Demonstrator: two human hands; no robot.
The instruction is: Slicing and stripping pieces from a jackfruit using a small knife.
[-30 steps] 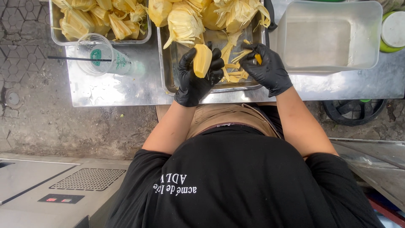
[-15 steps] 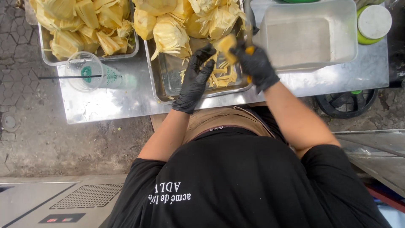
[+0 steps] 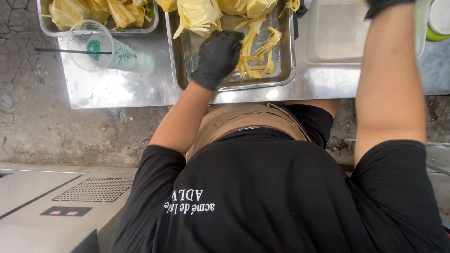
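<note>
My left hand (image 3: 217, 57), in a black glove, rests palm down inside the shallow rectangular steel tray (image 3: 281, 70), fingers curled loosely against the loose yellow corn-husk strips (image 3: 255, 56) that lie in a small tangle just to its right. I cannot tell whether the fingers pinch a strip or only press on it, because the back of the glove hides the fingertips.

My right hand (image 3: 386, 4) is raised toward the top edge of the view. Only the glove's cuff shows; the fingers are cut off, so their state cannot be told. The bare forearm crosses in front of the pale rectangular plastic tub (image 3: 337, 35) and hides its right side.

At the far end of the tray lie pale yellow husk-wrapped bundles (image 3: 197, 16), cut off by the top edge; at least three show there, and I cannot count them fully. A second steel tray (image 3: 150, 26) to the left holds more yellow husk bundles, also cut off.

One clear plastic cup (image 3: 96, 47) with a black straw (image 3: 61, 50) lies on its side on the steel worktop (image 3: 122, 89), between the two trays' near corners. A green-rimmed round lid (image 3: 438, 21) shows at the far right, partly out of view.

Below, my black shirt (image 3: 262, 197) and tan apron (image 3: 243, 119) fill the lower picture.
</note>
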